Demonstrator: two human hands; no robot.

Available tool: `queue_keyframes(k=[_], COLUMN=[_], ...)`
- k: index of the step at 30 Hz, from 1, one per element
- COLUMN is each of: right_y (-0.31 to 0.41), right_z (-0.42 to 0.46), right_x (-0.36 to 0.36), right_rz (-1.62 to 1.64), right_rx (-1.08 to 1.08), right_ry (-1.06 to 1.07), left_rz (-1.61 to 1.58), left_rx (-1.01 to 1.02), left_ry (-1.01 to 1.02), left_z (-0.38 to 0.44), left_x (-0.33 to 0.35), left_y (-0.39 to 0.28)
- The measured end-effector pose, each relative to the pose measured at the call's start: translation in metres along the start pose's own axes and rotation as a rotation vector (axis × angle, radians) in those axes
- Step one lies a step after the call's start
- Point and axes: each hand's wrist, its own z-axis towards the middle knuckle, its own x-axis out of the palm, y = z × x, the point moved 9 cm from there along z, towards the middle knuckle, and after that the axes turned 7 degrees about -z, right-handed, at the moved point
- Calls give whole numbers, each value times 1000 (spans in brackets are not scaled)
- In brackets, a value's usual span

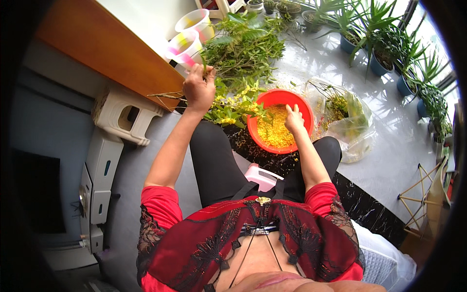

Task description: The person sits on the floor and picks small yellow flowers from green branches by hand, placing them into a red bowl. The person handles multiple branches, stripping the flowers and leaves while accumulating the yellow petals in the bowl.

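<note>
My left hand (pixel 199 89) is raised at the left, fingertips pinched on a small green sprig (pixel 203 61). Below it spreads a cut branch (pixel 231 102) with green leaves and clusters of yellow blossoms, its leafy end reaching over the basin's rim. The red plastic basin (pixel 305 137) stands on the floor between my knees, holding a heap of loose yellow petals or small blossoms (pixel 273 126). Over the right side of that heap is my right hand (pixel 294 118), fingers extended and slightly apart, with nothing visible in them.
Leafy cut branches (pixel 251 47) are piled beyond the basin, beside two translucent plastic buckets (pixel 184 45). To the right lies a clear plastic bag (pixel 352 140) with plant cuttings. Potted plants (pixel 381 64) line the window side. A plastic stool (pixel 126 116) lies tipped at the left.
</note>
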Motion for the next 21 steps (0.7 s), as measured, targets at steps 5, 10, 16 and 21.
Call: queue_keyframes(k=[5, 10, 16, 21], right_y=[22, -7, 36, 122], right_z=[12, 14, -45, -114], right_x=[-56, -29, -50, -81], right_rz=[534, 1008, 1370, 1619], right_rx=[-57, 48, 57, -152], right_ry=[137, 202, 533, 894], left_rz=[-318, -669, -965, -1265], left_rx=[-324, -443, -795, -940], left_ry=[-56, -86, -69, -12], left_z=[5, 27, 42, 42], left_x=[-9, -9, -15, -7], left_y=[49, 59, 18, 9])
